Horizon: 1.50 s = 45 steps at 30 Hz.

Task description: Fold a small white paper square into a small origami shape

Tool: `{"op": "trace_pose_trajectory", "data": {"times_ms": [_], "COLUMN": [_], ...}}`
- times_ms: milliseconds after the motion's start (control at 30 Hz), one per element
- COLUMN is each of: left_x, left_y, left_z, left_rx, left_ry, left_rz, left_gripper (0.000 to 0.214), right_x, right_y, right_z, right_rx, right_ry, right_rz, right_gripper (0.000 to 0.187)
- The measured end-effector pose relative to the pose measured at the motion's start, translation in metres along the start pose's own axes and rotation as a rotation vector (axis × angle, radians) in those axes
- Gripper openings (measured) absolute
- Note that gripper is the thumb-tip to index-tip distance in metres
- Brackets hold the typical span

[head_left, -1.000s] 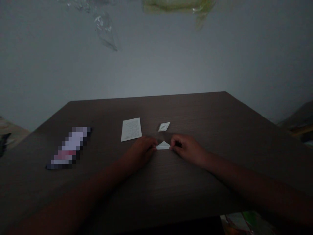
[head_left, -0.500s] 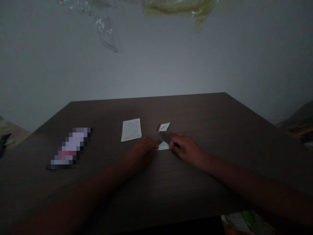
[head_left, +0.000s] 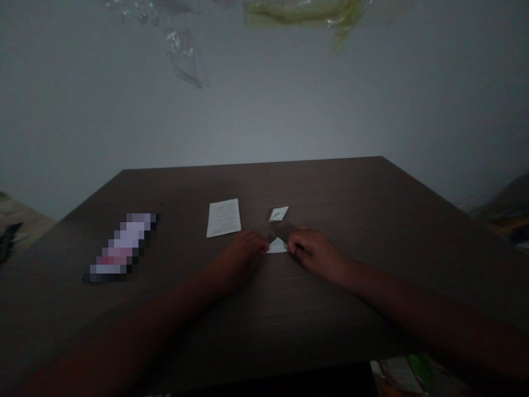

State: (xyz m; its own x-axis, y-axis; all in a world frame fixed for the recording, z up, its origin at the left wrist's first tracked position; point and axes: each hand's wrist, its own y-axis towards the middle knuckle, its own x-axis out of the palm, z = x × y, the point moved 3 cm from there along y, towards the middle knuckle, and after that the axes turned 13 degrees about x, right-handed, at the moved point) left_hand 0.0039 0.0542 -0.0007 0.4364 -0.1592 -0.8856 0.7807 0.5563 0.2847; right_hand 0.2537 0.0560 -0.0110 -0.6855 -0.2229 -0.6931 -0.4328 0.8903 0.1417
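The left hand's fingertips, slightly parted 1 second earlier, have drawn together over the left corner of a small white triangular piece of folded, printed paper, leaving less of it showing. The paper lies at the middle of a dark brown wood-grain table, between the 2 hands. The right hand, fingers curled and nearly closed, pinches its right corner between thumb and forefinger, while the left hand, bunched almost closed, grips the opposite end. Just beyond sits a small white diamond-shaped folded piece; near the left hand lies a white rectangular stack of printed paper. Farther left rests a flat, dark-edged rectangular device, its face pixelated. Yellowish translucent plastic hangs against the pale grey wall.
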Motion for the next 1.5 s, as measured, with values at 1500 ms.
{"op": "trace_pose_trajectory", "data": {"times_ms": [1500], "left_x": [0.006], "left_y": [-0.005], "left_z": [0.037], "left_rx": [0.172], "left_ry": [0.32], "left_rz": [-0.187], "left_gripper": [0.041], "right_x": [0.002], "right_y": [-0.012], "right_z": [-0.017], "right_rx": [-0.101], "right_ry": [-0.329], "right_rz": [-0.053], "right_gripper": [0.017]}}
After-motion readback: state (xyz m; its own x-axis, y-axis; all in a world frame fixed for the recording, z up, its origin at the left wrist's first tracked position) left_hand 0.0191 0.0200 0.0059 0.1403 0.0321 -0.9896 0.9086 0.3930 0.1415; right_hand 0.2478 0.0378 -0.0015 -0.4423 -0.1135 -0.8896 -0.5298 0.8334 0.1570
